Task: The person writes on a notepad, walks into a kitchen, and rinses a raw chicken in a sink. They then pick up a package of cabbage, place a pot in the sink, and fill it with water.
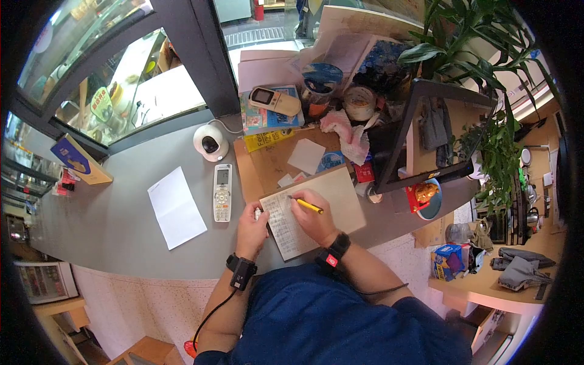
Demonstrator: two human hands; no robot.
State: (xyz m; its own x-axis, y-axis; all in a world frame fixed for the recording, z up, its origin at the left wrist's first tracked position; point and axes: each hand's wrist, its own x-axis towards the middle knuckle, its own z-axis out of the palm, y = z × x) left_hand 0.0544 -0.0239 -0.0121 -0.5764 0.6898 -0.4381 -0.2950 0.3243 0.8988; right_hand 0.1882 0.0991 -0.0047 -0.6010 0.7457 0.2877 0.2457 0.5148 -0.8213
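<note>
An open notebook (340,194) lies tilted on the desk, with rows of handwriting on its left page. My right hand (313,218) rests on that page, fingers closed around a yellow pen (309,205) whose tip is near the top of the page. At the notebook's left edge, my left hand (251,228) is closed on a small white object (258,213), mostly hidden by the fingers. A white remote control (222,193) lies left of my left hand. Farther left is a folded white sheet (177,208).
A white camera (210,143) stands behind the remote. Behind the notebook are a cardboard piece (267,164), a beige handheld device (275,102), a jar (359,102) and crumpled tissue (348,135). To the right stand a monitor (398,143) and a red-gold figurine (424,194).
</note>
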